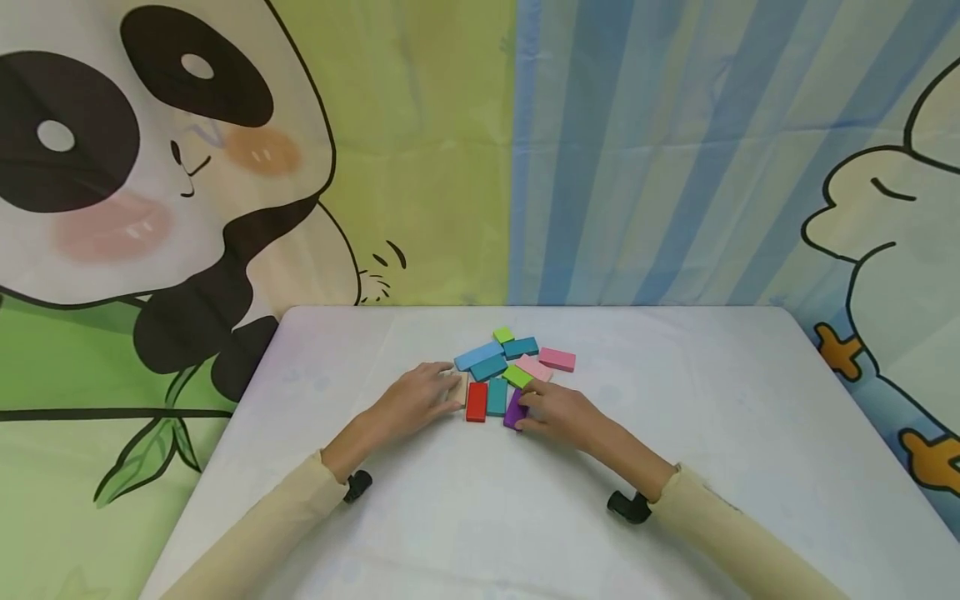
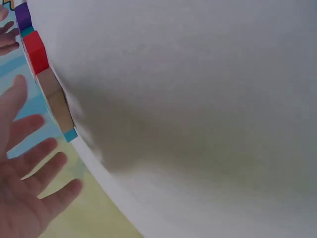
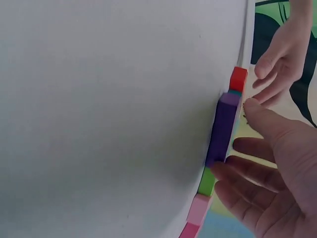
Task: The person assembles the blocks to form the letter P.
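Observation:
Wooden blocks in many colours lie flat in a cluster on the white table. My left hand (image 1: 417, 402) is at the cluster's left side, next to a beige block (image 1: 460, 390). In the left wrist view its fingers (image 2: 47, 153) are spread apart, with nothing between them. Beside the beige block are a red block (image 1: 476, 402) and a teal block (image 1: 497, 397). My right hand (image 1: 561, 412) is at the purple block (image 1: 514, 409). Its thumb is by the near end, and its loosely bent fingertips (image 3: 220, 171) are right at the far end.
Behind the front row lie light blue (image 1: 478, 356), teal (image 1: 521, 347), green (image 1: 517, 377) and pink (image 1: 557, 359) blocks. The white table (image 1: 675, 367) reaches back to a cartoon-printed cloth (image 1: 435, 150). A black wrist camera (image 1: 628, 507) hangs under the right sleeve.

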`<state>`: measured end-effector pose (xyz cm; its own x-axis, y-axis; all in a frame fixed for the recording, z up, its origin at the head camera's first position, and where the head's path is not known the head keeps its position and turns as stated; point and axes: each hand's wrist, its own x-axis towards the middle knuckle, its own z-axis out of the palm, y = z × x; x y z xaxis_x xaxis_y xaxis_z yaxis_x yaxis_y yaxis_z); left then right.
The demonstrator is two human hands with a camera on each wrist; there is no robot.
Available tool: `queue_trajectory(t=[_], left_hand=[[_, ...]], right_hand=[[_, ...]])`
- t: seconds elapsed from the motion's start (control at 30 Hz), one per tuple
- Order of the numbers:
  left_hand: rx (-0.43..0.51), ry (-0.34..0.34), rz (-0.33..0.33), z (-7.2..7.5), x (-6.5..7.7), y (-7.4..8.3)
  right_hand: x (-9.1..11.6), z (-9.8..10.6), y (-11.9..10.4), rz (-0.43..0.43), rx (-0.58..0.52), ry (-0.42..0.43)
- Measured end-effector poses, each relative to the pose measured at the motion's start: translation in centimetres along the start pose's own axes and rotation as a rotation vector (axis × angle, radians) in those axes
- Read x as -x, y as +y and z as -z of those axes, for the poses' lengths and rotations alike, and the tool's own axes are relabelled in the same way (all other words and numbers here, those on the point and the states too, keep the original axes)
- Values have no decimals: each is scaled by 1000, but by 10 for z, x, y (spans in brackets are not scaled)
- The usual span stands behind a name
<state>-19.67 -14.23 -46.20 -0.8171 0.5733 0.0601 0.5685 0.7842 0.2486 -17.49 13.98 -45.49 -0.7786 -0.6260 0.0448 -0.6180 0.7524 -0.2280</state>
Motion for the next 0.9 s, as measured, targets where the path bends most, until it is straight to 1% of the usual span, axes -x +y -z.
queue_trajectory(t=[0.1, 0.17, 0.23, 0.27, 0.33, 0.5, 0.6, 0.73, 0.9], left_hand=[[12, -93, 22, 2, -2, 1], [25, -146, 38, 4, -2, 2], [22, -179, 42, 5, -2, 3], [23, -185, 39, 6, -3, 3], [-2, -182, 10, 8, -6, 3], [-61, -128, -74, 10, -17, 4], [-58, -128, -89, 10, -19, 3], [-6, -147, -84, 11, -16, 2], [56, -166, -45, 12, -9, 0]], right_hand=[[-3, -5, -3, -21, 9, -13], [-5, -6, -5, -40, -19, -19], [-6, -7, -7, -56, -63, -27], [-6, -7, -7, -65, -84, -35], [-7, -7, -9, -82, -112, -44], [-7, -6, -10, -107, -117, -60], [-6, -5, -10, -112, -131, -81], [-4, -4, -11, -124, -152, -113], [-3, -1, -11, -130, -119, -133]])
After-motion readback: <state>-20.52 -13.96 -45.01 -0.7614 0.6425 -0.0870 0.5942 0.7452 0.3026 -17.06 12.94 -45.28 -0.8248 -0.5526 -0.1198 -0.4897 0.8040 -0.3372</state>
